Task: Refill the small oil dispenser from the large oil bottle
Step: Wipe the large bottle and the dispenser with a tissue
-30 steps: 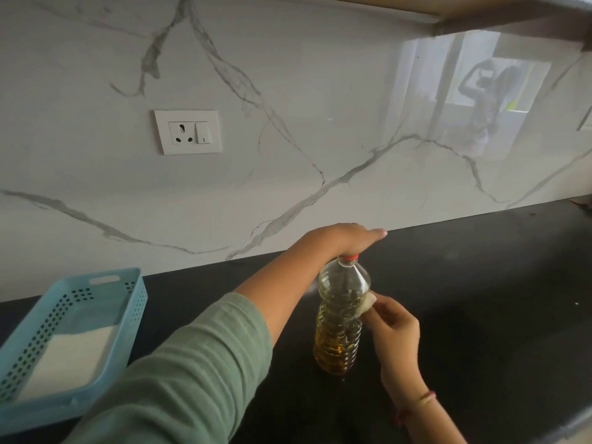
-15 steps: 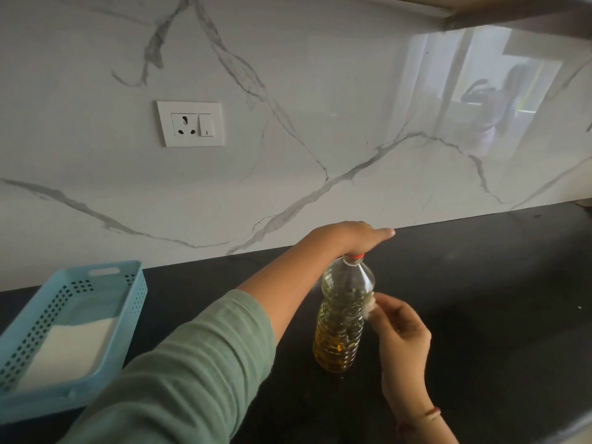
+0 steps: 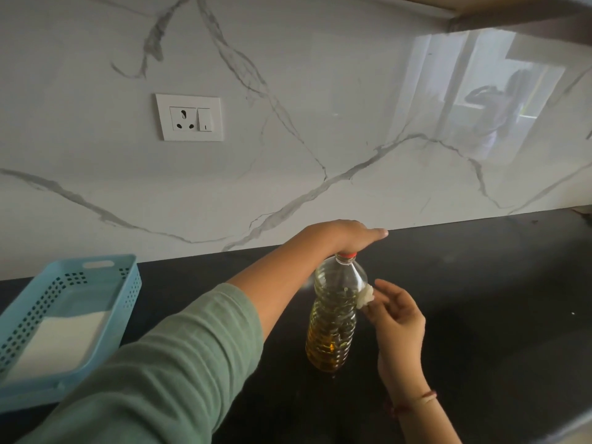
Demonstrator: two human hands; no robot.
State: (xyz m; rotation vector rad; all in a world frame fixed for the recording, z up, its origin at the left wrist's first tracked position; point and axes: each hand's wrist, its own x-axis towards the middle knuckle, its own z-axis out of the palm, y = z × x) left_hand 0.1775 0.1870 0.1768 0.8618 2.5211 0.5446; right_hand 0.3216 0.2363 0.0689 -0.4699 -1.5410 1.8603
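The black counter [image 3: 480,299] fills the lower half of the frame, and the large oil bottle [image 3: 333,318] stands upright on it just right of centre, its long axis vertical and oil showing amber near its base. A green sleeve [image 3: 179,354] comes in from the lower left, so the left hand [image 3: 339,235] lies straight above the bottle, palm down over the red cap [image 3: 346,255]. One finger points right, and whether the others curl round the cap is hidden. The right hand [image 3: 397,312] sits lower, beside the bottle's right shoulder, and pinches a small white wad [image 3: 365,298] against the clear plastic. The left hand is therefore the one placed along the bottle's axis, and any twist to open the cap would likely come from it, with the right free to steady the body once it leaves off the wad. The small dispenser is nowhere in view, so pouring looks some way off.
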